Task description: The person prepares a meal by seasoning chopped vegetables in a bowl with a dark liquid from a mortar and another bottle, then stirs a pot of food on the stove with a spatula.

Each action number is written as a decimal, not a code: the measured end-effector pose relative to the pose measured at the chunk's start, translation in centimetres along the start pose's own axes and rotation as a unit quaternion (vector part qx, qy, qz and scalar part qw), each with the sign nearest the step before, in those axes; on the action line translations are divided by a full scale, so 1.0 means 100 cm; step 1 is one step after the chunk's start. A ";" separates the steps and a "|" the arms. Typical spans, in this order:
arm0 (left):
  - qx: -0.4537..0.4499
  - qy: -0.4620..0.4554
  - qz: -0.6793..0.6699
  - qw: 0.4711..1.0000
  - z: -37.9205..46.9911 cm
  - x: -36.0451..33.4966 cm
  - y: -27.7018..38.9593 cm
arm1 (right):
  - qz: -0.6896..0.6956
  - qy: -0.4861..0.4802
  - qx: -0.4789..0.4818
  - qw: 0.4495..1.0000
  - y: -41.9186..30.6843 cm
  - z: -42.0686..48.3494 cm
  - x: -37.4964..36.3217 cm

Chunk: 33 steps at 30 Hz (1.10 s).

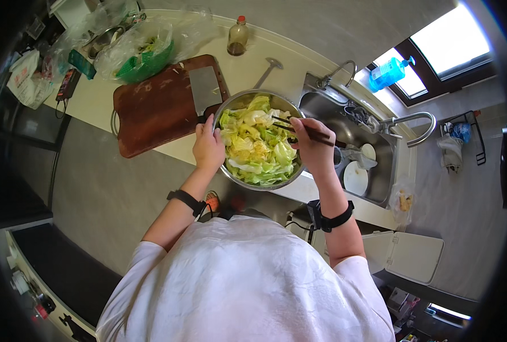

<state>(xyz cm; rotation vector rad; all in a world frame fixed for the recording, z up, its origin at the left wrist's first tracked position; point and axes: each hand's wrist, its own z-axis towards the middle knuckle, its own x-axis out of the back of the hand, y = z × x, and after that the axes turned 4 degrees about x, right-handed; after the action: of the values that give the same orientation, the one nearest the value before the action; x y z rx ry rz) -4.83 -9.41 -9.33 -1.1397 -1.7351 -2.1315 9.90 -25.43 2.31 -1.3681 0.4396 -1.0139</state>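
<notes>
A metal bowl (264, 187) full of torn cabbage or lettuce leaves (260, 141) is in front of me at the counter's edge. My left hand (209, 145) grips its left rim, fingers along the outside. In my right hand (315, 143) is a pair of dark chopsticks (317, 134), their tips among the leaves at the upper right. Left of the bowl, a cleaver (205, 89) lies on a brown cutting board (159, 109); its dark handle runs toward the bowl's rim. Behind the bowl lies a metal ladle (269, 70), its lower end hidden by the bowl.
At right, the steel sink (367, 141) holds white plates (356, 177) under a curved faucet (411, 124). A glass bottle with a red cap (238, 36) stands at the back. A green basket (146, 64) with plastic bags sits beyond the board. A blue pump bottle (388, 75) is by the window.
</notes>
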 end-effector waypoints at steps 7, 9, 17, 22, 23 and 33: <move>0.006 0.009 0.017 1.000 0.000 -0.001 0.001 | -0.148 -0.147 0.181 0.961 -0.006 -0.031 0.002; -0.001 0.009 0.018 1.000 0.001 0.002 0.001 | -0.120 -0.089 0.131 0.980 -0.014 -0.038 0.009; 0.009 -0.013 0.011 1.000 0.000 0.001 0.004 | 0.039 -0.034 -0.136 0.989 0.005 0.000 -0.015; -0.006 -0.004 0.016 1.000 0.001 -0.003 -0.005 | 0.027 -0.071 -0.115 0.990 0.020 -0.012 -0.024; -0.001 -0.004 0.018 1.000 -0.002 0.000 -0.004 | 0.017 -0.052 -0.097 0.994 0.001 -0.013 -0.013; -0.007 0.001 0.017 1.000 0.001 0.000 -0.001 | -0.045 -0.067 -0.044 0.996 0.056 0.023 -0.040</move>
<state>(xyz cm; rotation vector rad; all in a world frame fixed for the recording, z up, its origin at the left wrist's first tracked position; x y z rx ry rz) -4.83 -9.32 -9.44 -1.1610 -1.6888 -2.1280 11.48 -21.51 -3.61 -1.5375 0.3279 -0.9776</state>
